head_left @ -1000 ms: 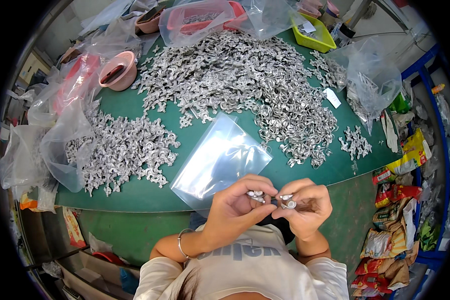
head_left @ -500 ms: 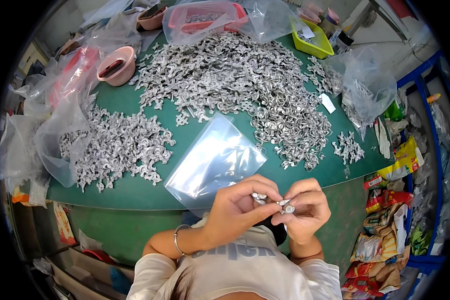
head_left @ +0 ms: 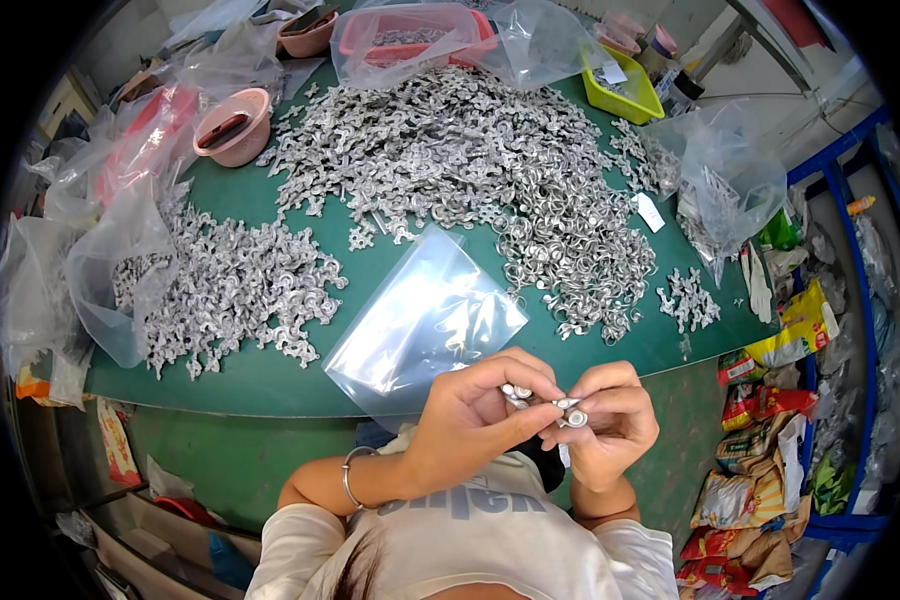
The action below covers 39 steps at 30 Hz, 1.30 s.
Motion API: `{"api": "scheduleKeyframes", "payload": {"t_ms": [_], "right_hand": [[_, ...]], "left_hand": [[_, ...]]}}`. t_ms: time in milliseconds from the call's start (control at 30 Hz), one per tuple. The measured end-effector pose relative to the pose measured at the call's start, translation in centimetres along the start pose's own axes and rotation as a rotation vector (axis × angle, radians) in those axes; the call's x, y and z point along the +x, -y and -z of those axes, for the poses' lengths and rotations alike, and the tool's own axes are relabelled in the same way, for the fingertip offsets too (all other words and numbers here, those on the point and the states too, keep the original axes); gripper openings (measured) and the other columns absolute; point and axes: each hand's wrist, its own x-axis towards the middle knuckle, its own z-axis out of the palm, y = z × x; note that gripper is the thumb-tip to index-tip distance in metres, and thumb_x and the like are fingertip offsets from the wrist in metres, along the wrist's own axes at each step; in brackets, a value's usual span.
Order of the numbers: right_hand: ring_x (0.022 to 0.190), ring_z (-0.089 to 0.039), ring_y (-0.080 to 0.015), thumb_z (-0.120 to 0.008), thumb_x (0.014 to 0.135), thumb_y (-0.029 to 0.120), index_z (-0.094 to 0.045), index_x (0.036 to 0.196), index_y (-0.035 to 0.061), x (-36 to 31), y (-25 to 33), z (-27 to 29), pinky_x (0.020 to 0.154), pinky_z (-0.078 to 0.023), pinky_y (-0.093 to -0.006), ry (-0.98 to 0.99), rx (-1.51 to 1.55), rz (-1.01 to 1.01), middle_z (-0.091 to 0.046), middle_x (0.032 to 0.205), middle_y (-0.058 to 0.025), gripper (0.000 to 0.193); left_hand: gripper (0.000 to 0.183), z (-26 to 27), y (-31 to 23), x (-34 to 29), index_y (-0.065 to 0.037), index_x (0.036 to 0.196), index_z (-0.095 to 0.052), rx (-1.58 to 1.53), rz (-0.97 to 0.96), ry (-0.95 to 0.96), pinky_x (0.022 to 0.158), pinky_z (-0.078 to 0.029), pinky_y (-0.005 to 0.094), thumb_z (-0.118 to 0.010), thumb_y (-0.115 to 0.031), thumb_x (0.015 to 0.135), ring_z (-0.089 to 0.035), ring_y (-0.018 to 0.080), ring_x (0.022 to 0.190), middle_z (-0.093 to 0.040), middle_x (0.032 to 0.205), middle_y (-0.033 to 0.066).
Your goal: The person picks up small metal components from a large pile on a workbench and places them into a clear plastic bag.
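Note:
Just off the table's near edge, my left hand (head_left: 480, 405) and my right hand (head_left: 611, 418) meet in front of my chest. Several small silver metal pieces (head_left: 518, 394) sit in the curled fingers of my left hand. Another small metal piece (head_left: 572, 414) with a round end is pinched between the fingertips of my right hand, and my left thumb touches it. Fingers cover most of these parts, so their full shape is hidden. A clear plastic bag (head_left: 410, 335) lies flat on the green table (head_left: 220, 392), beyond my left hand.
A large heap of silver castings (head_left: 400, 150) covers the table's middle, with ring-shaped metal parts (head_left: 580, 250) at its right. Smaller piles lie left (head_left: 240, 290) and right (head_left: 688, 300). A pink bowl (head_left: 247, 148), a red basket (head_left: 470, 46) and a yellow-green basket (head_left: 625, 104) stand behind.
Both hands keep almost the same pose and grip. The round-ended piece at my right fingertips has turned slightly. The whole view has shifted a little.

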Motion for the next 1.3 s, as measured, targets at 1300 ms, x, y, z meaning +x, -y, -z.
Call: {"api": "scheduleKeyframes", "payload": {"t_ms": [1300], "right_hand": [[0.074,-0.058,-0.0172,-0.071,0.068,-0.006,-0.050,0.084,-0.0007,-0.4,-0.1,-0.2,0.065,-0.048,-0.0263,-0.046,0.157,-0.020,-0.057,0.086,-0.0157,0.027]], "left_hand": [[0.071,0.0,-1.5,-0.4,-0.002,0.137,-0.011,0.075,-0.025,0.181,0.078,-0.041,0.0274,-0.054,0.009,0.081,-0.049,0.0158,0.086,-0.050,0.099,0.0150]]}}
